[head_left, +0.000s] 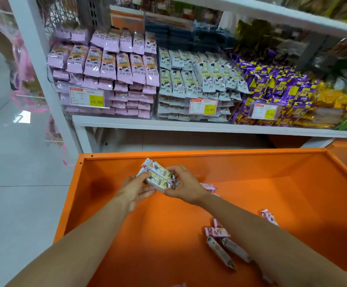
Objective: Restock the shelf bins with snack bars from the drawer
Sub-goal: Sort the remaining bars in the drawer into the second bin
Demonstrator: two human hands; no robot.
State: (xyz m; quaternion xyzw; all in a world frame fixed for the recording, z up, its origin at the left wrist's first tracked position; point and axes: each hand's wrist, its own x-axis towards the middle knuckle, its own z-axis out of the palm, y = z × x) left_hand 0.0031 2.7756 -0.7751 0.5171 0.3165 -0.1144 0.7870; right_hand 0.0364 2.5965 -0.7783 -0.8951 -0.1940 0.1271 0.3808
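While squaring them into one stack for the grey bin [191, 83], left hand [136, 188] and right hand [186, 186] both pinch grey bars [158, 178] over drawer [110, 204].

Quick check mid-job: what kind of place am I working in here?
Most likely a shop's snack aisle. Clear shelf bins hold stacked wrapped snack bars, price tags such as 15.80 are fixed on their fronts, and an orange stock drawer stands open below the shelf.
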